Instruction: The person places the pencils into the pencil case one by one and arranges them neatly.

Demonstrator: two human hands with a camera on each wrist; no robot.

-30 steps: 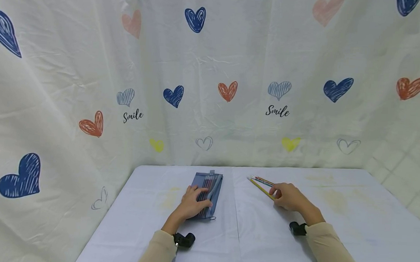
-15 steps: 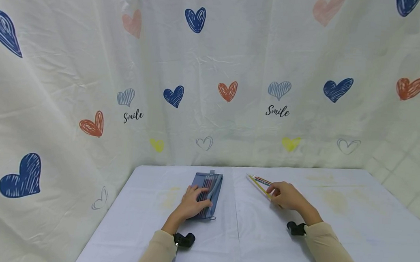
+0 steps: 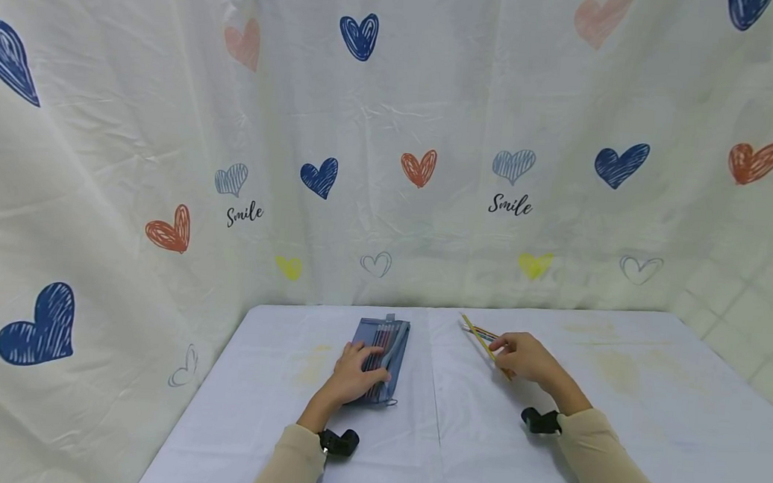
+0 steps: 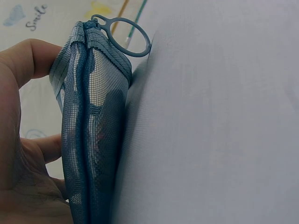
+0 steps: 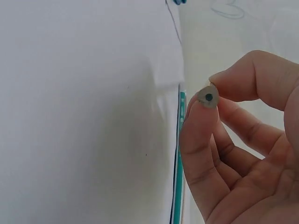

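Right hand (image 3: pixel 530 358) pinches yellow pencil (image 3: pixel 478 337), jutting forward, right of blue pouch (image 3: pixel 397 351), left hand (image 3: pixel 353 374) spread atop — dark core (image 5: pixel 209 97) in right-wrist view only

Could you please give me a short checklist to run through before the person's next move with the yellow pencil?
1. Right hand has a grip on the yellow pencil: ok, thumb and fingertips pinch it.
2. Left hand is on the pencil case: ok, it rests on top.
3. Pencil case lies flat on the table: ok.
4. Zipper is open: cannot tell from these views.
5. Table is free of loose pencils: not ok, some lie beyond the right hand.
6. Yellow pencil is clear of those loose pencils: cannot tell, they overlap in the head view.
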